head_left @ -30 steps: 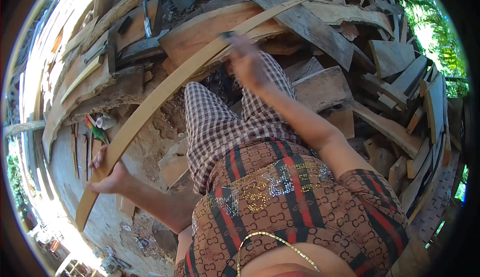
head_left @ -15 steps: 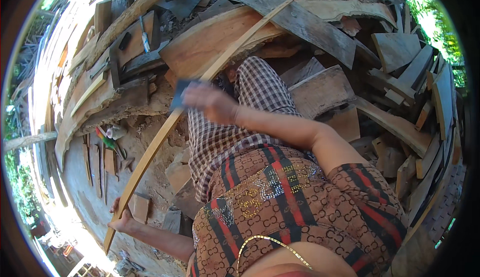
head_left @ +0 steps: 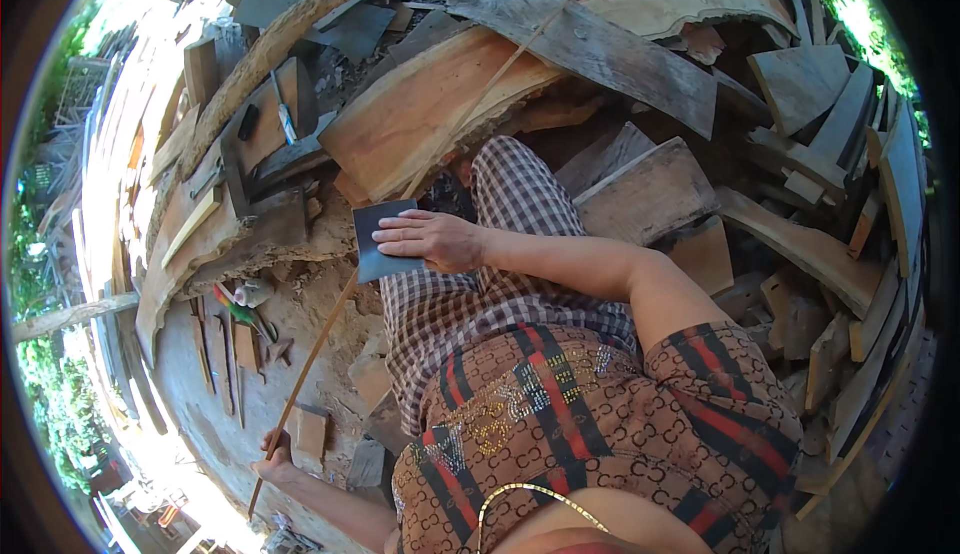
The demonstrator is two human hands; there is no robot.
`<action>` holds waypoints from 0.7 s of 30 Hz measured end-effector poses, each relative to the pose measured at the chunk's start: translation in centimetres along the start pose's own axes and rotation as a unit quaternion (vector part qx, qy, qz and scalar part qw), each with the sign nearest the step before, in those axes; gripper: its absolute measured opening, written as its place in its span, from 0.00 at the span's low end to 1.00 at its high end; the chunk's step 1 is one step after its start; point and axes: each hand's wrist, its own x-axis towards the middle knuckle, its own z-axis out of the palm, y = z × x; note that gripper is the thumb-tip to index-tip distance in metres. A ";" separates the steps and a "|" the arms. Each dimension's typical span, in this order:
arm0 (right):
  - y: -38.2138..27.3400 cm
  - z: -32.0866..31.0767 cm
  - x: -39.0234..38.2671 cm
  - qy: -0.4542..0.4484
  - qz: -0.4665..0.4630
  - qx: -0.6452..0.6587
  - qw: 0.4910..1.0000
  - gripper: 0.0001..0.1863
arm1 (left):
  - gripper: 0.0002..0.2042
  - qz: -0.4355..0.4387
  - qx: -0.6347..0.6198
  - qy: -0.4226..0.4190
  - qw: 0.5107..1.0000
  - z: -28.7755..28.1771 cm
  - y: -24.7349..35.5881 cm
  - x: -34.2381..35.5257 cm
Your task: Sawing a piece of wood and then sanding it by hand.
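A long, thin wooden strip (head_left: 318, 356) runs slantwise from the lower left up across my lap, its narrow edge now facing up. Near the strip's lower end, my left hand (head_left: 276, 460) is closed around it. My right hand (head_left: 437, 240) holds a dark, square sheet of sandpaper (head_left: 372, 222) over the middle of the strip, fingers together on its upper face; the thumb is hidden. The sheet covers part of the strip. Beyond it, the far end of the strip passes over a broad wooden slab (head_left: 400, 119).
A grey plank (head_left: 600, 54) crosses the slab. Cut boards (head_left: 650, 189) lie heaped at the right. A blue-and-white slim tool (head_left: 285, 112) rests on wood at the upper left. Pliers with red-and-green handles (head_left: 240, 309) and several thin bars lie on the ground at left.
The strip has turned from its broad face to its narrow edge. My right hand, blurred before, is now sharp and slightly lower with the sandpaper. My left hand has shifted slightly right and down.
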 end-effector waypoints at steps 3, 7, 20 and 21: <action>7.9 -2.7 -1.7 0.091 0.019 -0.133 0.987 0.29 | 0.35 0.019 0.074 0.045 0.996 1.2 0.2 -0.4; 16.6 -9.2 -2.4 0.092 0.187 -0.254 0.945 0.29 | 0.35 0.002 0.120 0.084 0.989 2.2 0.1 -0.6; 18.0 -14.1 -5.1 0.164 0.394 -0.196 0.883 0.22 | 0.44 0.170 0.023 -0.453 0.875 1.5 6.8 -1.7; 18.0 -13.4 -4.7 0.164 0.394 -0.195 0.883 0.22 | 0.44 0.170 0.023 -0.454 0.875 1.1 7.4 -1.4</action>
